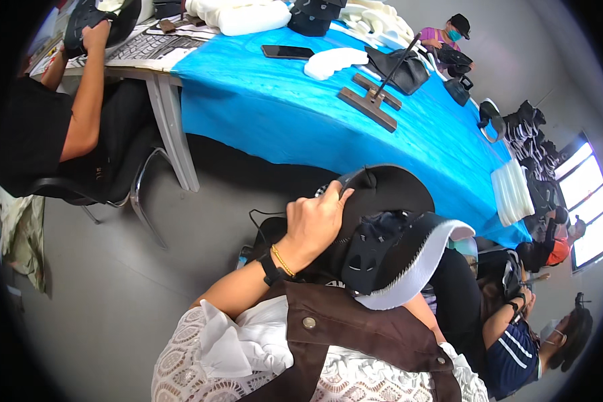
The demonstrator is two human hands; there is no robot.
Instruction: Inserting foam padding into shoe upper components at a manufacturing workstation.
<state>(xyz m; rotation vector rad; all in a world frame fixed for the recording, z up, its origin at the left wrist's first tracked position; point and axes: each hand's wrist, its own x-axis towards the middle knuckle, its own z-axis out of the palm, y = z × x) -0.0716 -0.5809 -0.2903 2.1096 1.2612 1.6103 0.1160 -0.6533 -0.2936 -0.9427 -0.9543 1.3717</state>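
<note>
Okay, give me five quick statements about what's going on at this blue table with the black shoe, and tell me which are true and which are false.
1. The left hand grips a black shoe upper. True.
2. The shoe upper carries a white sole with a toothed edge. True.
3. The table cover is red. False: it is bright blue.
4. A dark phone lies flat on the table cover. True.
5. The right hand rests in plain sight on the table. False: the right hand cannot be seen; only a bit of arm shows below the shoe upper.
</note>
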